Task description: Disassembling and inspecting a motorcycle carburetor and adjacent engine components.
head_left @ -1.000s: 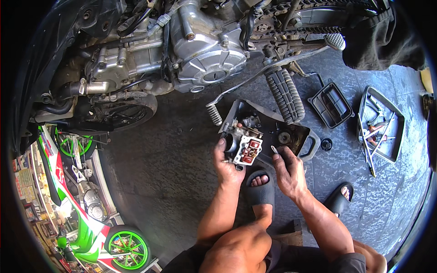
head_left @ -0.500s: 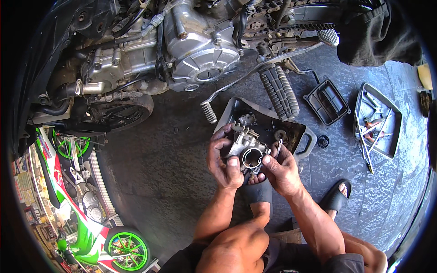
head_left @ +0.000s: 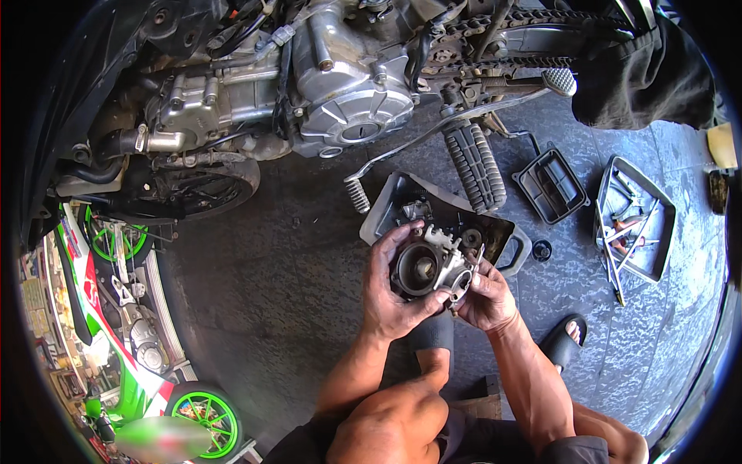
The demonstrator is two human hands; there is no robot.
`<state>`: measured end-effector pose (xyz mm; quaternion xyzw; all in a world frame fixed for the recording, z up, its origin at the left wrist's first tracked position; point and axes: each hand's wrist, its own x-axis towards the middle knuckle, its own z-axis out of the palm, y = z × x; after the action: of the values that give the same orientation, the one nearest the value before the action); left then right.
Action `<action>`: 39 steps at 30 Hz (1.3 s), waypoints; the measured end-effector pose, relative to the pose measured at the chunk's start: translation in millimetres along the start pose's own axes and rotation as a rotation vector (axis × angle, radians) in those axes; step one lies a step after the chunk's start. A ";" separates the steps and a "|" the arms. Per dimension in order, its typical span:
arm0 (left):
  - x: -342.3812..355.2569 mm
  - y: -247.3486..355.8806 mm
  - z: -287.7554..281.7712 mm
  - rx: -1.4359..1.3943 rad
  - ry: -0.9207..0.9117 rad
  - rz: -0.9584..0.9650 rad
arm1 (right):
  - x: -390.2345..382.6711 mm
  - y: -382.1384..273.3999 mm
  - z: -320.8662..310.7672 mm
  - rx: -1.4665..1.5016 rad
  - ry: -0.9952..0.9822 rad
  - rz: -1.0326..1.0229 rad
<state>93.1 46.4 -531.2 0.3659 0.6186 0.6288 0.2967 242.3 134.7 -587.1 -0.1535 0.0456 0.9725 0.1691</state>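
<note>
Both my hands hold a metal carburetor (head_left: 450, 272) above my knees, its wide round bore facing up toward me. My left hand (head_left: 384, 300) wraps around the bore side, thumb along the lower edge. At the other end, my right hand (head_left: 492, 300) grips the body with bent fingers. A slim metal piece (head_left: 479, 254) sticks up by the right fingers; its kind is unclear. Beneath the carburetor lies a grey-rimmed dark tray (head_left: 374, 224), partly covered by my hands. Inside it are a small metal part (head_left: 417, 209) and a dark round part (head_left: 471, 239).
A motorcycle engine (head_left: 352, 104) spans the top, with a ribbed footpeg (head_left: 474, 166) and a pedal (head_left: 559, 82) jutting out. To the right are a black compartmented box (head_left: 552, 185), a black round cap (head_left: 542, 250) and a tool tray (head_left: 663, 259). A green-wheeled motorcycle (head_left: 139, 340) stands left.
The carburetor has been turned in my hands, so a wider bore now faces up on the left. My left hand has spread around it, and the view has shifted slightly.
</note>
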 end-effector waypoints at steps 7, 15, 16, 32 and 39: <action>5.0 -3.1 -5.1 0.381 -0.026 0.261 | 5.5 -15.9 -8.3 -0.377 0.220 -0.001; 6.5 -1.1 -7.4 0.600 -0.057 0.325 | -9.9 -60.9 -5.3 -1.446 0.317 0.389; 7.5 0.2 -6.9 0.653 -0.068 0.362 | -12.8 -62.0 -0.8 -1.604 0.321 0.336; 23.7 -48.3 -4.4 0.644 0.009 -0.028 | -140.6 -168.7 -36.7 -2.400 0.407 0.375; 28.2 -86.4 -2.1 0.447 -0.037 -0.238 | -165.3 -322.8 -102.7 -2.620 1.178 0.137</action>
<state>68.8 73.5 -614.4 0.3583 0.7756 0.4302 0.2916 530.2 371.2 -644.5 -0.5657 -0.7962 0.1159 -0.1807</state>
